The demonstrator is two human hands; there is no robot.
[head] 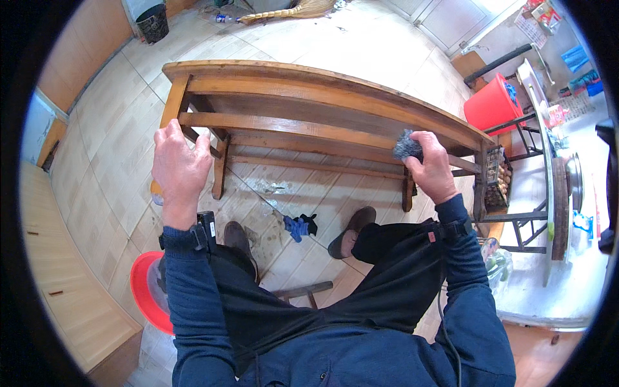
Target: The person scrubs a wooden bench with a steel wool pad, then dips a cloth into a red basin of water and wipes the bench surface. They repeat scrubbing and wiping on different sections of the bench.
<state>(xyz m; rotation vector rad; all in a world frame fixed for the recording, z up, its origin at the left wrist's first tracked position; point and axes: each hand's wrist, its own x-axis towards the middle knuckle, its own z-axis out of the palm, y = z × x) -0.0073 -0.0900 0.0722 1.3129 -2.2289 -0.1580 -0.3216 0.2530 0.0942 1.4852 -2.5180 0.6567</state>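
A long brown wooden bench [300,92] stands across the tiled floor before me, with its legs and lower rails towards me. My left hand [179,162] is at the bench's left leg, fingers curled around or against it where the lower rail meets it. A dark grey scouring pad [405,145] is pinched between the thumb and fingers of my right hand [429,162]. That pad lies against the rail near the bench's right end. Blue and black crumpled cloths [300,226] lie on the wet floor between my feet.
A red basin [145,290] with liquid stands beside my left leg. At the right are a red bucket [488,104], a crate [494,179] and a metal-framed table [527,215]. A straw broom [295,10] and a black bin [153,25] are at the far side.
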